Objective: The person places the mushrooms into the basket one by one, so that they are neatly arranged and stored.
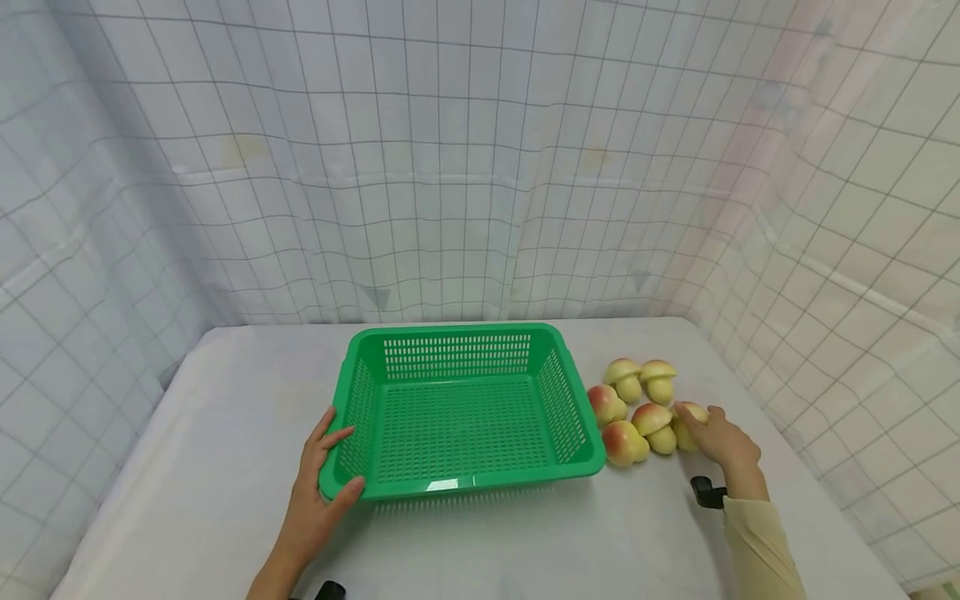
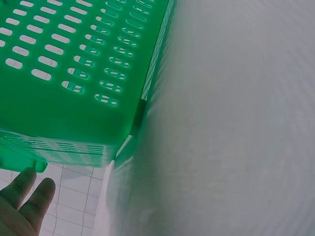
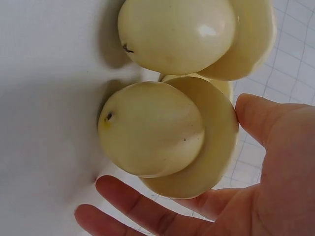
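Note:
The left hand (image 1: 318,487) rests at the near left corner of a green plastic basket (image 1: 461,486), thumb and fingers spread over its rim. Two of its fingers (image 2: 39,199) look straight in the left wrist view. Right of the basket, the right hand (image 1: 720,437) has its thumb and a finger on opposite sides of the cap of a yellow toy mushroom (image 3: 152,130). Two other fingers (image 3: 133,201) of that hand extend below the mushroom. A second toy mushroom (image 3: 177,34) lies close beside it. In the head view the hand partly hides the held mushroom.
Several more yellow toy mushrooms with reddish caps (image 1: 624,443) cluster against the basket's right side. Everything stands on a white-covered table (image 1: 480,542). Checked white curtains (image 1: 450,167) hang behind it and at both sides.

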A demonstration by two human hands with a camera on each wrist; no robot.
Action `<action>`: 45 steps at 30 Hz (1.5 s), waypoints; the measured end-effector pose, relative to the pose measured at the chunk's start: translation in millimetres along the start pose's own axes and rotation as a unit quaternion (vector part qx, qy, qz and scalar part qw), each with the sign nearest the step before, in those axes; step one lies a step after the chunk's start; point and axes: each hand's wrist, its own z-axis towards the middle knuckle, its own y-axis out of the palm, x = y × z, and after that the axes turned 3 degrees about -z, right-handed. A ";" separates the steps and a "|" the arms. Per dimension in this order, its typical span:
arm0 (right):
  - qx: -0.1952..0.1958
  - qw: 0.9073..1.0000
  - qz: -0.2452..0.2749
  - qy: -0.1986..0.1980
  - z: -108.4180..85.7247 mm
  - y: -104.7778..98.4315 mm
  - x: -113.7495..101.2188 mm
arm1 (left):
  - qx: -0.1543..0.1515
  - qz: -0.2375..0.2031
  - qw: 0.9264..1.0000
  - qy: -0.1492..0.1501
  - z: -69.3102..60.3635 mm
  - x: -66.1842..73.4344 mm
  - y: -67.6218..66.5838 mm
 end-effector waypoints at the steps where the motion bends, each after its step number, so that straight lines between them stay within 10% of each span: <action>1: 0.003 1.000 0.000 -0.001 0.3 0.6 0.1 | 0.000 -0.001 1.000 0.000 0.0 2.5 -0.2; 8: 0.019 1.000 0.019 -0.007 0.2 5.3 3.0 | -0.002 -0.003 1.000 -0.007 1.2 33.5 0.1; 20: 0.037 0.997 0.070 -0.001 6.2 11.4 13.5 | 0.000 -0.005 1.000 -0.010 2.7 41.8 1.1; 35: 0.077 0.991 0.110 0.018 1.7 10.4 17.2 | 0.007 -0.015 1.000 -0.011 -1.9 0.8 1.1; 45: 0.116 0.986 0.116 0.028 -3.1 4.4 13.5 | 0.001 -0.024 1.000 -0.009 -0.3 -2.3 1.8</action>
